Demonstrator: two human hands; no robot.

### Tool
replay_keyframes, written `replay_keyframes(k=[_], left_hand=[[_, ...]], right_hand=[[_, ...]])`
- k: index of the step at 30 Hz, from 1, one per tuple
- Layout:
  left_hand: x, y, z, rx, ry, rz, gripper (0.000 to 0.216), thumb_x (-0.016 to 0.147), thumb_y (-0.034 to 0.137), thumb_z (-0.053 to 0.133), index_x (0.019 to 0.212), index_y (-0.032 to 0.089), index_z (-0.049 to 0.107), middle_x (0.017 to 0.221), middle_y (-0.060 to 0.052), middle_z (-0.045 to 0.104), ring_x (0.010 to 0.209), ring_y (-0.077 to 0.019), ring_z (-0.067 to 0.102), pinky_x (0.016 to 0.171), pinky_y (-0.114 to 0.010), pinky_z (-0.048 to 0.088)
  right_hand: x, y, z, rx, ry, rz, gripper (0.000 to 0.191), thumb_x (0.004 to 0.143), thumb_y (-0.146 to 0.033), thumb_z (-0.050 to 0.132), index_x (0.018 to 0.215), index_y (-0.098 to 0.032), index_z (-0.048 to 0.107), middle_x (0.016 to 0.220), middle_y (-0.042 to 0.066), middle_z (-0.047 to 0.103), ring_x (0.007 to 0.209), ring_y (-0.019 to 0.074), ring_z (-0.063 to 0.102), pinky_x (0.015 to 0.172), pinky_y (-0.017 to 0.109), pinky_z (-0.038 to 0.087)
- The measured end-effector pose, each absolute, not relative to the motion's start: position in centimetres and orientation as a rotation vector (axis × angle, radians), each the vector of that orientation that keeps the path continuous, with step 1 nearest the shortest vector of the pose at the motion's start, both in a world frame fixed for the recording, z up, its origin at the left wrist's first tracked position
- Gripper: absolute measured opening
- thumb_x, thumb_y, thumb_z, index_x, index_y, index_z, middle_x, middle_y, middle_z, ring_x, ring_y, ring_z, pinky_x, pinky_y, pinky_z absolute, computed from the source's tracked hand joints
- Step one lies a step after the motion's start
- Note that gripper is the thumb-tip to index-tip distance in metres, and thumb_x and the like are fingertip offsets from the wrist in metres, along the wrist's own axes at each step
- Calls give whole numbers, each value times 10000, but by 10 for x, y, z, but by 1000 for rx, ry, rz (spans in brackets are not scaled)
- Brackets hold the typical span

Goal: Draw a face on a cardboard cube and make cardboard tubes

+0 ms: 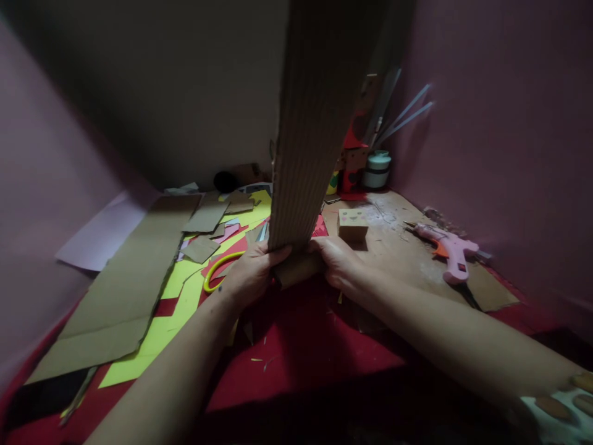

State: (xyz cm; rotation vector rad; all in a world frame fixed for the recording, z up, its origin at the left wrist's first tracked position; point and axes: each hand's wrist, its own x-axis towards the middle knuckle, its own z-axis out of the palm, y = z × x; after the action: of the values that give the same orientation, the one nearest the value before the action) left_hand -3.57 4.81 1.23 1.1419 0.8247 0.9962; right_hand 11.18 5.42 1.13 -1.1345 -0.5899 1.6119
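Two bare hands at work on a corrugated cardboard strip [303, 161], which stands tall at the centre of the table, its near, lower end curled into a roll [299, 272]. The left hand [248, 275] grips the left side of this lower end, thumb laid across it; the right hand [340, 262] grasps the right side, fingers bent over the roll. Beneath lies a red cloth [301, 352]. At left, a large flat cardboard piece [115, 293] partly covers yellow paper [185, 306], with smaller scraps on the far side; a yellow loop [207, 277] lies just beside the left hand. At right, beyond the right hand, a small box [352, 224] with a drawn face rests on a brown board [401, 247]; farther right lies a pink glue gun [456, 247], its nozzle directed far and left. A pale jar [377, 170] stands in the far right corner.
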Motion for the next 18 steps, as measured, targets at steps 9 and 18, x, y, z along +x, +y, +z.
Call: replay_keyframes(k=[9, 18], left_hand=[[-44, 43, 33, 1291, 594, 927, 568, 599, 99, 582, 1155, 179, 666, 1153, -77, 687, 1111, -307, 595, 919, -370, 474], [-48, 39, 42, 1764, 740, 821, 571, 699, 112, 625, 1262, 204, 616, 1254, -72, 636, 1170, -296, 562, 954, -336, 453]], right_hand=[[121, 59, 13, -1067, -500, 1882, 119, 658, -74, 546, 684, -166, 617, 643, 53, 637, 647, 189, 599, 607, 309, 502], [124, 64, 9, -1017, -769, 1838, 133, 615, -118, 538, 557, -203, 622, 540, 55, 604, 606, 216, 609, 618, 358, 531]])
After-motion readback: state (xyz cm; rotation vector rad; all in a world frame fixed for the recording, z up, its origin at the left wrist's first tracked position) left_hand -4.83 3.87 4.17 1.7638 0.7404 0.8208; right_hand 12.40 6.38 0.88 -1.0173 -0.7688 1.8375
